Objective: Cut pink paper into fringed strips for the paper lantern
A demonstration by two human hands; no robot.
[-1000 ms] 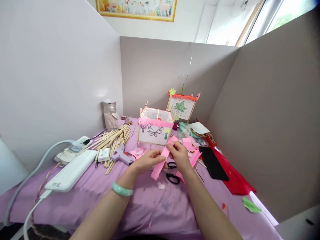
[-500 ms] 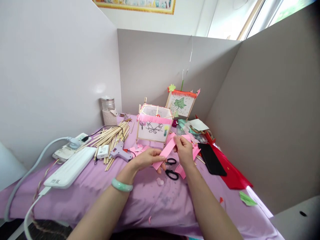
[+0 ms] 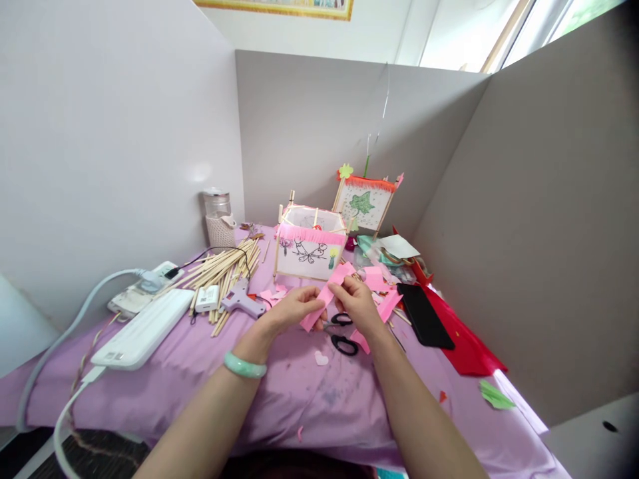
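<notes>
Between my hands runs a pink paper strip (image 3: pixel 319 308), slanting up to the right. My left hand (image 3: pixel 297 309) pinches its lower part, while my right hand (image 3: pixel 355 301) grips it higher up, thumb on top. Scissors (image 3: pixel 344 344) with black handles lie on the cloth just under the strip, their blades partly hidden by my fingers. Behind my hands stands a lantern-like stick frame (image 3: pixel 304 265) with drawn white panels and a pink fringe. Pink paper scraps (image 3: pixel 389 306) lie to the right of my right hand.
Left are wooden sticks (image 3: pixel 219 269), a lilac glue gun (image 3: pixel 242 299), a white power bank (image 3: pixel 142 329), a power strip (image 3: pixel 130 299) and a lidded jar (image 3: pixel 218 216). Right lie a black phone (image 3: pixel 424 316) and red material (image 3: pixel 469 346). A second lantern (image 3: pixel 364 203) stands behind. Grey panels (image 3: pixel 349 113) enclose the table.
My right hand has slid down along the pink strip, closer to my left hand. Both hands still hold the strip, and the view has shifted slightly.
</notes>
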